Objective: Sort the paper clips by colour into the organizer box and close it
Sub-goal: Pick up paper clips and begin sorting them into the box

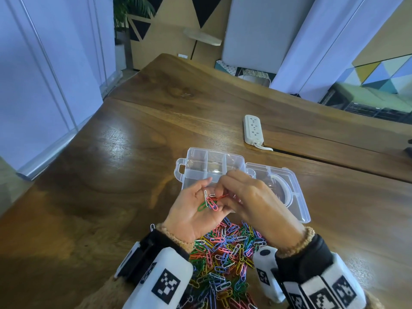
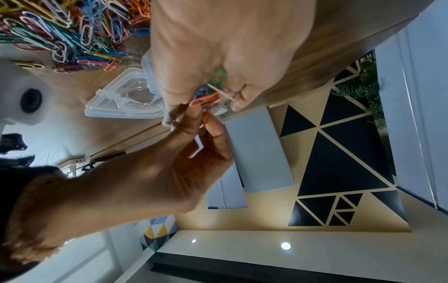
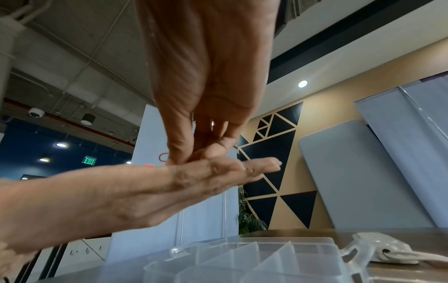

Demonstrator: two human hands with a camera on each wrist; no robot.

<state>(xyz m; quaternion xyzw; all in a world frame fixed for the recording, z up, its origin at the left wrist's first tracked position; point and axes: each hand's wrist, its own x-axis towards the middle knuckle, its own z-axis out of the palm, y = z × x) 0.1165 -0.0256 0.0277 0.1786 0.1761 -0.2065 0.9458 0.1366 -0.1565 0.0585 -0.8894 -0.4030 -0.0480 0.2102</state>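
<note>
Left hand was palm up at lower centre of the head view, fingers relaxed, cradling a small bunch of clips: green, white, pink, blue. Right hand sat just right of it, fingertips pinching a red clip over the left palm. In the left wrist view the bunch lay on the palm with the right fingers closing on it. Clear organizer box stood open just above the hands, lid folded out to the right; visible compartments looked empty. Main pile of mixed clips lay on the wooden table below the hands, between the wrists. White power strip in the upper right, well apart from the box.
</note>
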